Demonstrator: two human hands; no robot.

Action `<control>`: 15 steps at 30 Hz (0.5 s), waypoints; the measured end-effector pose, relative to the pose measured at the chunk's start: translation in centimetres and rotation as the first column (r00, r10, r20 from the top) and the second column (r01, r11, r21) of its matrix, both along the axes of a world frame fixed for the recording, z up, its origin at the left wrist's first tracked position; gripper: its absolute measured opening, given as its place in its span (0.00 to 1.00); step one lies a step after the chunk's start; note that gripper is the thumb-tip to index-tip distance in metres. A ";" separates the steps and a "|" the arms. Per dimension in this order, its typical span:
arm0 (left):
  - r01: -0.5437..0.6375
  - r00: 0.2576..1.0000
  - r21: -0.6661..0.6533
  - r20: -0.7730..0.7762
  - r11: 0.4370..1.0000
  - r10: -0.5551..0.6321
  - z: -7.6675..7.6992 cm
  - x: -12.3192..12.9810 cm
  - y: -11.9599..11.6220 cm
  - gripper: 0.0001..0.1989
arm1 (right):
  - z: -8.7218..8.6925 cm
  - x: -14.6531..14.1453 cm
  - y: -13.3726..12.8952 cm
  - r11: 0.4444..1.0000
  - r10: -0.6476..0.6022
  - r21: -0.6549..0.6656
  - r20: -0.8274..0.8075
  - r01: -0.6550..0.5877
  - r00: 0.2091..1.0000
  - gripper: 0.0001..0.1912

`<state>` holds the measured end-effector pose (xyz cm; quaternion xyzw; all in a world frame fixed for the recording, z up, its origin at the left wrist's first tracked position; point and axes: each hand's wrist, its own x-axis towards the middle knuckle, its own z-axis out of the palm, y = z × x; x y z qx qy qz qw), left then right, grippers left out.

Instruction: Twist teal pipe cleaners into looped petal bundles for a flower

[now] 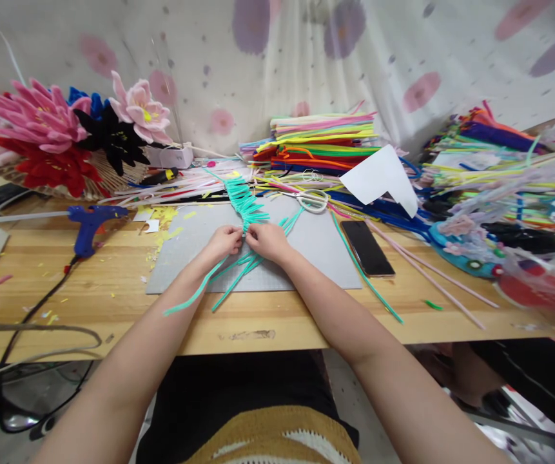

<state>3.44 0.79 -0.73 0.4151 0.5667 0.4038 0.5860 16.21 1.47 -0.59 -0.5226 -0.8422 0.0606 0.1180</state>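
My left hand and my right hand are close together over a grey board. Both pinch the lower end of a teal pipe-cleaner piece, whose many short folded loops fan out along its length beyond my fingers. A long loose teal pipe cleaner trails from beneath my left hand towards the front edge. Several loose teal pipe cleaners lie crossed on the board under my hands. The exact grip point is hidden by my fingertips.
White-handled scissors lie behind the board. A phone rests to the right, and a blue glue gun to the left. Fuzzy flowers stand back left. Pipe-cleaner bundles are piled behind. Another person's arm shows lower right.
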 end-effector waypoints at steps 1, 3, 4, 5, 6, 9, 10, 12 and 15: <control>-0.008 1.000 0.011 -0.025 1.000 0.008 -0.1 -0.1 0.0 0.10 | 0.0 0.0 0.0 1.000 -0.007 0.002 -0.011 0.007 1.000 0.16; -0.009 0.998 0.027 -0.067 1.000 0.010 -0.2 -0.4 0.0 0.09 | 0.0 0.0 0.0 1.000 -0.015 0.004 -0.033 0.015 0.999 0.15; -0.001 0.997 0.037 -0.071 0.999 0.004 -0.2 -0.6 0.0 0.08 | 0.0 0.1 0.0 1.000 -0.015 0.002 -0.041 0.016 0.999 0.15; 0.011 0.998 0.048 -0.059 0.999 -0.008 -0.2 -0.9 0.0 0.07 | 0.1 0.1 0.0 1.000 -0.015 0.001 -0.048 0.015 0.999 0.15; 0.024 0.999 0.057 -0.035 0.998 -0.022 -0.1 -1.1 0.0 0.06 | 0.1 0.1 0.0 1.000 -0.012 -0.002 -0.054 0.012 0.998 0.15; 0.059 0.998 0.065 0.020 0.996 -0.060 0.0 -1.5 -0.1 0.06 | 0.3 0.2 0.0 1.000 0.000 -0.005 -0.069 0.000 0.998 0.14; 0.059 0.998 0.062 0.012 0.996 -0.060 0.1 -1.5 -0.2 0.07 | 0.4 0.2 -0.1 1.000 0.004 -0.007 -0.072 -0.005 0.997 0.14; 0.048 0.998 0.060 -0.037 0.997 -0.046 0.1 -1.5 -0.2 0.07 | 0.4 0.2 -0.1 1.000 0.011 -0.013 -0.076 -0.012 0.997 0.14; 0.015 0.994 0.075 -0.110 0.997 -0.007 0.0 -1.3 -0.3 0.06 | 0.4 0.3 -0.1 0.999 0.016 -0.026 -0.084 -0.019 0.996 0.14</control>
